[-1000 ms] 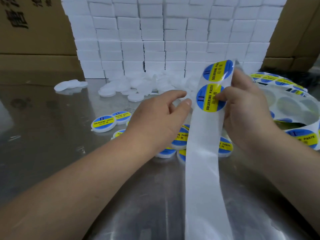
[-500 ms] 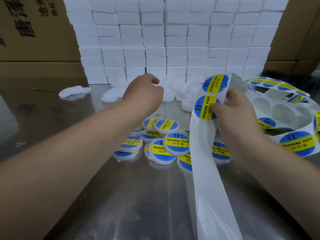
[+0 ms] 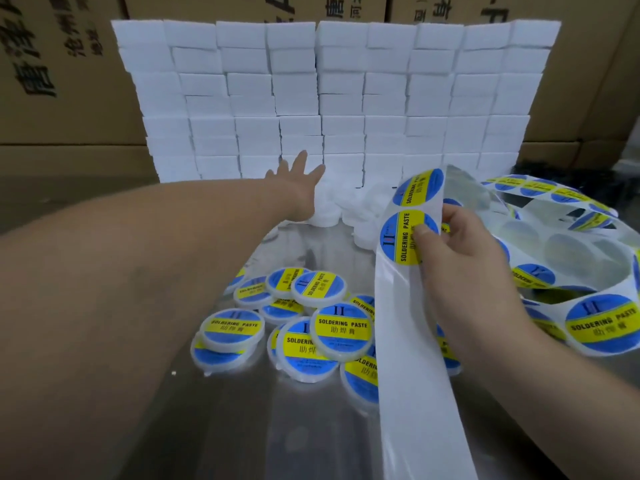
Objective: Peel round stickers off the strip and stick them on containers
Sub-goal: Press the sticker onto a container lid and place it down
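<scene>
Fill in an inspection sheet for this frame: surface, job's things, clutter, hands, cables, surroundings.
Surface: shiny metal table, reflective.
Job's things: sticker strip carrying blue-yellow round stickers, with its bare backing hanging down. Its loose coil lies at right. Labelled containers are heaped mid-table, plain white containers further back.
Clutter: nothing seen.
Hands: left hand has its fingers spread and is stretched toward the plain white containers. Right hand pinches the sticker strip, thumb on a sticker.
Cables: nothing seen.
Surroundings: stacked white blocks behind, cardboard boxes beyond.
</scene>
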Available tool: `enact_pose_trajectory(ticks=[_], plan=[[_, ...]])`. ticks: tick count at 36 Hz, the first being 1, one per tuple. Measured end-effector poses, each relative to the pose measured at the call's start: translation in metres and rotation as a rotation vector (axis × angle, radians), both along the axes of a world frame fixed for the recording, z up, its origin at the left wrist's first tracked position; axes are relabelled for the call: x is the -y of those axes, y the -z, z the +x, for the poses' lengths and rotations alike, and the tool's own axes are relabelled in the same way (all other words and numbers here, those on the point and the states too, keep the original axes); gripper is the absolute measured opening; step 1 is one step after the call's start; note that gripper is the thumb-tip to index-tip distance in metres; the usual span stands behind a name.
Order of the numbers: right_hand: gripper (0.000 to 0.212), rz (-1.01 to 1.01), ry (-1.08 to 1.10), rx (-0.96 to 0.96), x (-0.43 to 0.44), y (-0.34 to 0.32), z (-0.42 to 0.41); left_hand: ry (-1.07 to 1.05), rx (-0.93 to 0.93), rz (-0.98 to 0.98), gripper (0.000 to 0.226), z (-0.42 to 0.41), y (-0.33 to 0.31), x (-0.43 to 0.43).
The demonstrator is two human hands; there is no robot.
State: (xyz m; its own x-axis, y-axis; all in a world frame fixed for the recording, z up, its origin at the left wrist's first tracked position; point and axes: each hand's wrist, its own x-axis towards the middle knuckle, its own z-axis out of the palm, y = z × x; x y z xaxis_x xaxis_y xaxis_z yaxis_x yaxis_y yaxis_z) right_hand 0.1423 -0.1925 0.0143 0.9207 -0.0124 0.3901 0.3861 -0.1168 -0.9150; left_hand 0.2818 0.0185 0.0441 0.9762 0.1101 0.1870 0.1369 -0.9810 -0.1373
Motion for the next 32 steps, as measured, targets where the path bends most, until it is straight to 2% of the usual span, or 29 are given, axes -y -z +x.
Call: enact_pose_trajectory(ticks=[2,4,9,14,18,21,23,25,28,30,32], plan=[[0.03,-0.03,0.0,0.008,0.002,0.002,0.002,-0.022,-0.06,-0.013,0.075,0.006,0.007,0.002],[0.024,-0.035,-0.013,0.015,0.001,0.003,0.001,-0.042,-0.104,0.008,0.068,0.008,0.015,0.004],[0.028,-0.064,-0.027,0.001,-0.001,0.001,0.0,0.034,0.085,0.027,0.044,0.001,0.018,0.005],[0.034,-0.066,-0.017,-0.011,-0.001,-0.001,-0.002,0.081,0.155,-0.089,0.029,-0.005,0.015,0.008],[0.034,-0.081,-0.025,-0.022,-0.002,-0.002,-0.003,0.084,0.228,-0.204,0.03,-0.008,0.017,0.004],[0.033,-0.082,-0.02,-0.018,-0.002,-0.003,-0.004,0.1,0.249,-0.293,0.046,-0.01,0.02,-0.002],[0.031,-0.082,-0.021,-0.01,-0.002,-0.003,-0.004,0.067,0.203,-0.237,0.061,-0.009,0.026,-0.005],[0.029,-0.075,-0.028,-0.005,-0.002,-0.003,-0.004,0.013,0.113,-0.137,0.064,-0.007,0.032,-0.006],[0.028,-0.074,-0.034,0.0,-0.002,-0.002,-0.003,0.018,0.056,-0.06,0.053,-0.006,0.033,-0.005],[0.026,-0.071,-0.041,0.006,-0.001,-0.001,-0.002,0.06,0.103,0.003,0.038,-0.008,0.027,-0.003],[0.023,-0.07,-0.049,0.016,-0.002,-0.001,-0.001,0.087,0.144,-0.015,0.028,-0.01,0.024,0.0]])
